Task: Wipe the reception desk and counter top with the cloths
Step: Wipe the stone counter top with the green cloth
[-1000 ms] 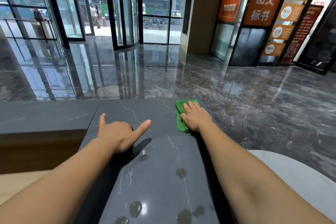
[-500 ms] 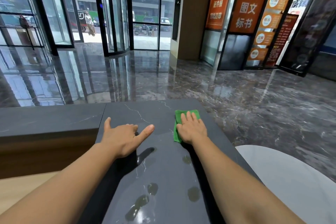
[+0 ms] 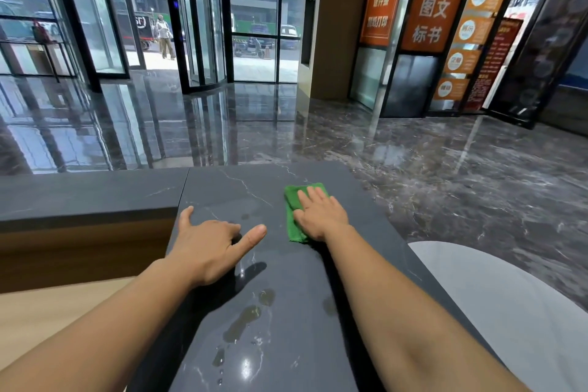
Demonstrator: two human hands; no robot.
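Note:
A folded green cloth [image 3: 292, 219] lies on the dark grey stone counter top [image 3: 286, 312], near its far right part. My right hand [image 3: 319, 215] presses flat on the cloth with straight fingers, covering most of it. My left hand [image 3: 211, 242] rests on the counter to the left of the cloth, thumb stretched toward it, fingers partly bent and holding nothing. Several wet patches [image 3: 245, 321] shine on the counter between my forearms.
The counter continues left as a lower grey ledge [image 3: 89, 197] over a wooden panel [image 3: 79, 251], with a light wood desk surface [image 3: 38, 312] below. A pale round surface [image 3: 509, 296] sits at the right. Beyond lies glossy marble floor [image 3: 445, 175] and a glass revolving door [image 3: 203, 16].
My right hand has slid the green cloth a little toward me and leftward on the counter. My left hand stays planted. The camera has tilted up slightly.

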